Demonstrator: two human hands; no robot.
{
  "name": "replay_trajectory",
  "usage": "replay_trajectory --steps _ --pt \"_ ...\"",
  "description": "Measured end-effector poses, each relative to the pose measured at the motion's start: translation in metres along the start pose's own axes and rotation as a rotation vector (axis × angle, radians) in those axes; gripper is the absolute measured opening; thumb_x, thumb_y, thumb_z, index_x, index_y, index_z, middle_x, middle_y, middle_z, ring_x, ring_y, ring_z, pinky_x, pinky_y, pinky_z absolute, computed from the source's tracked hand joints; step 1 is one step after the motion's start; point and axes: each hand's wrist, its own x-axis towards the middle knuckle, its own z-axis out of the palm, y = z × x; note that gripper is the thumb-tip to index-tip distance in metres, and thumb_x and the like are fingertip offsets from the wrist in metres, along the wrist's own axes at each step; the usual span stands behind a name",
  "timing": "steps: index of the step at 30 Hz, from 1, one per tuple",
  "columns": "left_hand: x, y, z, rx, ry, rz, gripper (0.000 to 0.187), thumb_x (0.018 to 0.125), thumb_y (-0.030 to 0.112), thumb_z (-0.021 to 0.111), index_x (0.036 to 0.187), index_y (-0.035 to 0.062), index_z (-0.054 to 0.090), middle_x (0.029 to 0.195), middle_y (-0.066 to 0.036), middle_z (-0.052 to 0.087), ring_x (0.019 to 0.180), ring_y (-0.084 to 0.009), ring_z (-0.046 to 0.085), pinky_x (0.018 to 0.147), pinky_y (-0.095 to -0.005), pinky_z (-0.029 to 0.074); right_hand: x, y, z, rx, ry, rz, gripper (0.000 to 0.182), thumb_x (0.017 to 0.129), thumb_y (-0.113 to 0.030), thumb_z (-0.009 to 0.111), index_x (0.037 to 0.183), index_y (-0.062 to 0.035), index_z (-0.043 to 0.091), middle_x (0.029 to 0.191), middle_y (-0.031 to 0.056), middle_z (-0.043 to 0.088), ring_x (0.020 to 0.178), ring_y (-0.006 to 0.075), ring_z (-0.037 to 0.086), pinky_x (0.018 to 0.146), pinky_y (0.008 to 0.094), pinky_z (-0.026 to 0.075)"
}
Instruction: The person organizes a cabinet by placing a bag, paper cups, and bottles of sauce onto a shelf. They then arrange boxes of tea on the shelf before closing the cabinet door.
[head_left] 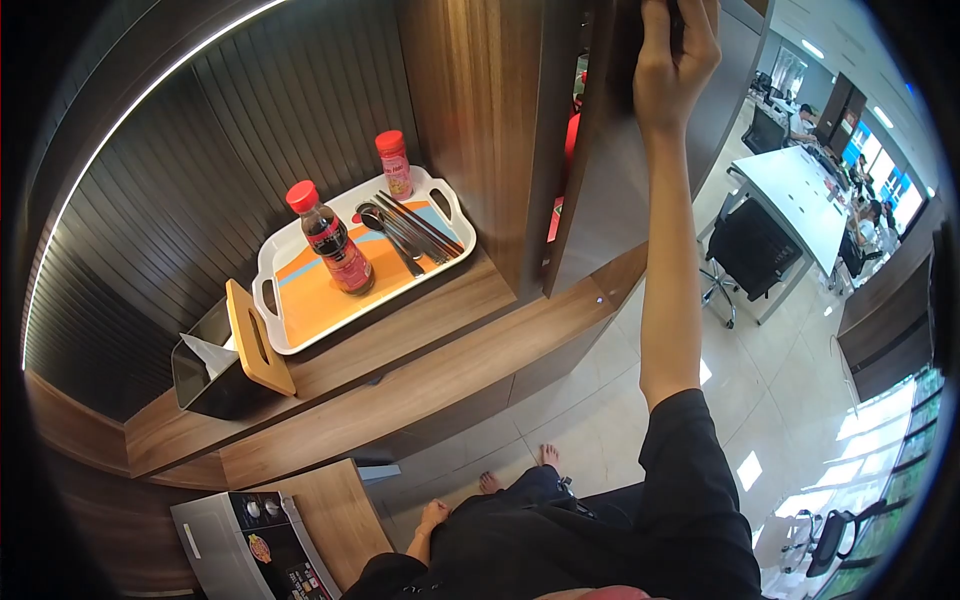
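Observation:
My right hand (677,65) is raised at the top of the view, its fingers bent around the dark wooden cabinet door (610,150); the fingertips are partly cut off. The door stands ajar, and red items (570,140) show through the gap. My left hand (433,515) hangs low by my waist, fingers curled, with nothing visible in it. On the shelf a white-rimmed tray (290,342) carries a red-capped bottle of dark liquid (335,245), a red-capped shaker jar (394,165), a dark spoon (385,230) and chopsticks (425,225).
A black tissue box (210,385) with its wooden lid (258,340) tilted up stands left of the tray. Below it is a silver and black appliance (255,545). Office desks (790,195), a black chair (755,250) and several seated people are at the right.

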Motion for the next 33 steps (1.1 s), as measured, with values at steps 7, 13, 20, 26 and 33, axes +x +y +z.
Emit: replay_trajectory --steps 7,13,20,26,33 --pt "-0.002 0.000 0.002 -0.035 -0.008 0.013 0.030 0.078 0.031 0.078 0.094 0.0066 0.069 0.092 -0.014 0.075 0.094 -0.0309 0.072 0.086 -0.0403 0.055 -0.001 -0.001 -0.002 -0.007 -0.005 0.025 0.022 0.096 0.003 0.049 0.106 0.0008 0.069 0.100 0.0088 0.062 0.095 0.0189 0.058 0.086 0.0269 0.044" --pt "-0.002 0.002 0.005 -0.038 -0.004 -0.021 0.031 0.079 0.031 0.079 0.095 0.0068 0.069 0.094 -0.013 0.075 0.095 -0.0308 0.072 0.086 -0.0403 0.055 -0.002 0.004 0.002 -0.020 -0.013 0.009 0.022 0.097 0.002 0.049 0.106 0.0010 0.069 0.100 0.0082 0.062 0.095 0.0181 0.058 0.084 0.0264 0.043" --pt "0.005 0.006 0.003 -0.004 -0.010 -0.003 0.029 0.081 0.029 0.079 0.096 0.0065 0.068 0.093 -0.013 0.075 0.092 -0.0292 0.072 0.085 -0.0396 0.055 -0.001 0.002 0.001 -0.039 -0.015 0.008 0.022 0.096 0.002 0.049 0.106 0.0009 0.069 0.101 0.0087 0.062 0.095 0.0186 0.058 0.086 0.0266 0.043" --pt "0.007 0.013 -0.005 -0.040 -0.046 -0.003 0.028 0.082 0.027 0.077 0.096 0.0058 0.067 0.089 -0.011 0.075 0.086 -0.0253 0.073 0.081 -0.0367 0.056 -0.002 0.002 0.000 -0.025 -0.011 0.008 0.023 0.095 0.004 0.049 0.106 0.0014 0.069 0.100 0.0094 0.062 0.096 0.0195 0.058 0.087 0.0272 0.044" --pt "0.014 0.015 -0.007 -0.003 -0.054 0.007 0.029 0.081 0.028 0.075 0.096 0.0047 0.066 0.086 -0.010 0.076 0.087 -0.0231 0.074 0.082 -0.0356 0.056 -0.003 -0.001 0.002 -0.028 -0.001 0.020 0.024 0.095 0.004 0.048 0.107 0.0014 0.069 0.102 0.0094 0.062 0.096 0.0196 0.059 0.087 0.0273 0.044"
